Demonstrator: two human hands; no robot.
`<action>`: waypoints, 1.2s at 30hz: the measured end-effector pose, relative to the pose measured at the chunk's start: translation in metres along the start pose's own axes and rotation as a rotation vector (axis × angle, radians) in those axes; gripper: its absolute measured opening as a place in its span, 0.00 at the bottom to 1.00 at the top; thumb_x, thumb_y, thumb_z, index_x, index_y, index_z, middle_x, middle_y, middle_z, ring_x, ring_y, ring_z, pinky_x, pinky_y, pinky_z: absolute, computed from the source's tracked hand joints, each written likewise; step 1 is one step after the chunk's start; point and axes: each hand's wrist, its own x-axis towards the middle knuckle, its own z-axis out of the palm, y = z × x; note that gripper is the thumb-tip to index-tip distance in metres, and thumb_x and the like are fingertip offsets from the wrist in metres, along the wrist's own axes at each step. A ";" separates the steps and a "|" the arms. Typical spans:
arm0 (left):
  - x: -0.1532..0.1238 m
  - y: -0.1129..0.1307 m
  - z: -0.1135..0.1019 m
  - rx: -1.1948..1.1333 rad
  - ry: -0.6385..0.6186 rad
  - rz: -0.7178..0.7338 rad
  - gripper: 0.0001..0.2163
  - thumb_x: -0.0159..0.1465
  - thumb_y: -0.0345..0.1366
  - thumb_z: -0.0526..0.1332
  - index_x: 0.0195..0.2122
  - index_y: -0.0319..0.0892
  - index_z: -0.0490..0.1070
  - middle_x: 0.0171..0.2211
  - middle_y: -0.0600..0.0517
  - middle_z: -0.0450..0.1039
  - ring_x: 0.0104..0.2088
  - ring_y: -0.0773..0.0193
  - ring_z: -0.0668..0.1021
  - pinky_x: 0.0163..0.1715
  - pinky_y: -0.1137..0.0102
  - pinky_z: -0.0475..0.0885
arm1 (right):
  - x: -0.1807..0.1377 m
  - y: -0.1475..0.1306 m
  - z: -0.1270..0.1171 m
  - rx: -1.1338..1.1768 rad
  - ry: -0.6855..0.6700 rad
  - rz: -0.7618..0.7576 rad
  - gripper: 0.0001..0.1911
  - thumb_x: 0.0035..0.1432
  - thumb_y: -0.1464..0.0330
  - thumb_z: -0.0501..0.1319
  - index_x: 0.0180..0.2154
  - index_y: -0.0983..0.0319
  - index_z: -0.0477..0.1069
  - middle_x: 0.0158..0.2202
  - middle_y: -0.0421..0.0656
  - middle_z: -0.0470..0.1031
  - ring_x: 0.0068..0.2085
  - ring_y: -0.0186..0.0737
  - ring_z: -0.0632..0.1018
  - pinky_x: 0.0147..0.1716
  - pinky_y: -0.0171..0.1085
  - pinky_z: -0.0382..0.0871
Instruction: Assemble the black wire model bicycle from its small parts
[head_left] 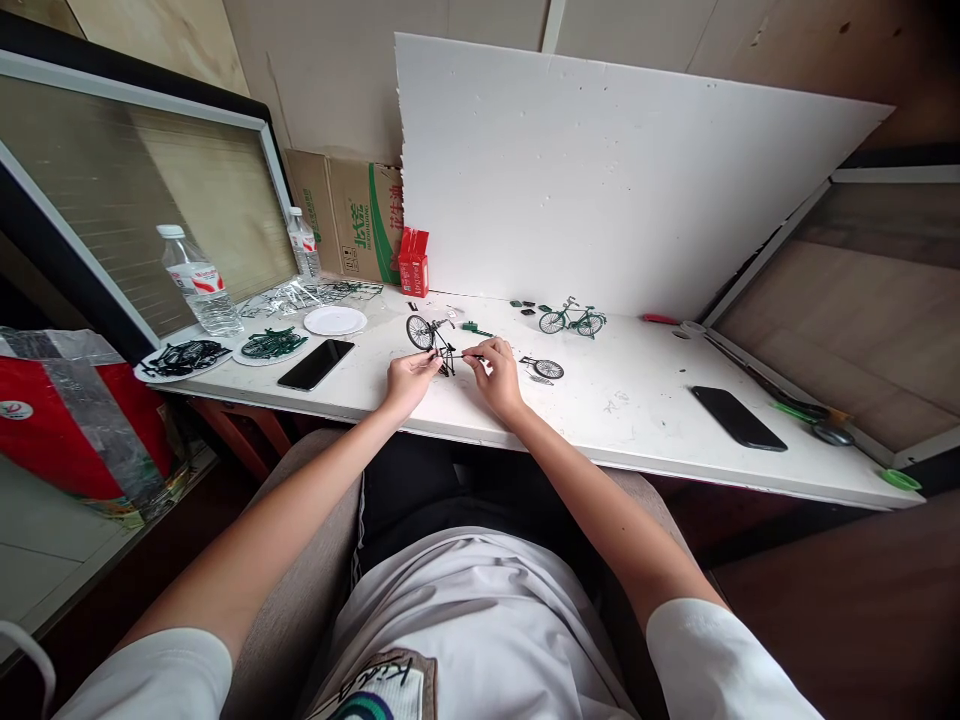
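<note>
A partly built black model bicycle (448, 354) stands tilted above the white table, its one spoked wheel (420, 332) at the upper left. My left hand (411, 382) is closed on the lower part of its frame with a fingertip pinch. From the right, my right hand (495, 374) pinches a thin black part (471, 356) that points at the frame; whether they touch I cannot tell. A loose black wheel with a bracket (546, 368) lies just right of my right hand. Behind my hands rests a small green part (474, 328).
A finished green model bicycle (573, 320) stands at the back. Plates with black parts (186, 358) and green parts (271, 344), an empty plate (335, 320), and a phone (316, 364) are on the left. Another phone (738, 418) lies right. A white board (630, 190) leans behind.
</note>
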 end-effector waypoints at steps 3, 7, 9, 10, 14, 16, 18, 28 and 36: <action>0.002 -0.003 0.000 -0.005 0.002 0.016 0.29 0.53 0.49 0.80 0.51 0.36 0.85 0.53 0.36 0.84 0.52 0.46 0.85 0.57 0.55 0.79 | 0.000 0.000 0.000 -0.004 -0.015 0.008 0.12 0.75 0.60 0.61 0.43 0.56 0.81 0.42 0.49 0.75 0.48 0.52 0.75 0.52 0.52 0.72; 0.001 -0.003 0.001 0.014 0.016 0.031 0.27 0.53 0.47 0.80 0.50 0.35 0.85 0.53 0.36 0.84 0.51 0.46 0.86 0.59 0.54 0.78 | 0.000 0.000 0.000 -0.018 -0.028 -0.004 0.13 0.75 0.57 0.60 0.43 0.56 0.80 0.42 0.49 0.76 0.48 0.52 0.76 0.51 0.52 0.73; 0.000 -0.001 0.001 0.019 0.023 0.035 0.26 0.53 0.46 0.80 0.50 0.36 0.85 0.53 0.36 0.84 0.51 0.46 0.86 0.59 0.54 0.78 | 0.000 0.000 0.000 -0.033 -0.038 0.009 0.15 0.75 0.55 0.60 0.43 0.56 0.80 0.42 0.49 0.77 0.49 0.52 0.76 0.51 0.52 0.73; 0.000 -0.001 0.001 0.021 0.025 0.037 0.26 0.54 0.46 0.80 0.49 0.36 0.85 0.52 0.37 0.84 0.51 0.46 0.86 0.59 0.54 0.78 | 0.000 0.000 0.000 -0.035 -0.041 0.018 0.16 0.75 0.54 0.60 0.43 0.56 0.80 0.42 0.49 0.78 0.49 0.52 0.76 0.51 0.52 0.74; -0.001 0.000 0.000 0.047 0.011 0.060 0.22 0.55 0.45 0.79 0.46 0.37 0.85 0.50 0.38 0.85 0.52 0.45 0.86 0.60 0.54 0.77 | -0.001 0.002 0.001 -0.010 -0.050 0.059 0.21 0.74 0.49 0.60 0.41 0.57 0.81 0.40 0.49 0.79 0.44 0.50 0.77 0.48 0.50 0.74; -0.001 -0.001 -0.001 0.060 0.000 0.072 0.20 0.56 0.45 0.79 0.45 0.37 0.86 0.50 0.38 0.85 0.52 0.45 0.86 0.60 0.54 0.77 | -0.001 0.004 0.001 -0.009 -0.050 0.073 0.23 0.73 0.47 0.60 0.40 0.58 0.81 0.38 0.48 0.79 0.41 0.49 0.78 0.46 0.48 0.74; -0.001 -0.002 -0.001 0.069 -0.001 0.072 0.19 0.56 0.45 0.78 0.44 0.37 0.86 0.49 0.38 0.85 0.52 0.45 0.86 0.60 0.54 0.77 | -0.001 0.004 0.002 -0.025 -0.049 0.085 0.26 0.72 0.45 0.60 0.38 0.58 0.82 0.36 0.48 0.79 0.39 0.48 0.78 0.43 0.47 0.73; -0.003 -0.001 0.000 0.099 -0.012 0.081 0.17 0.55 0.45 0.79 0.40 0.39 0.86 0.45 0.39 0.86 0.50 0.44 0.86 0.58 0.54 0.77 | -0.004 0.004 0.003 -0.020 -0.209 0.212 0.27 0.78 0.47 0.48 0.37 0.57 0.72 0.33 0.44 0.80 0.32 0.43 0.77 0.35 0.40 0.67; -0.006 0.003 0.000 0.143 -0.022 0.126 0.16 0.58 0.46 0.76 0.40 0.38 0.86 0.45 0.38 0.86 0.49 0.44 0.86 0.58 0.54 0.77 | -0.009 0.005 0.007 0.026 -0.264 0.153 0.09 0.75 0.58 0.51 0.49 0.56 0.60 0.39 0.44 0.76 0.36 0.45 0.76 0.37 0.43 0.69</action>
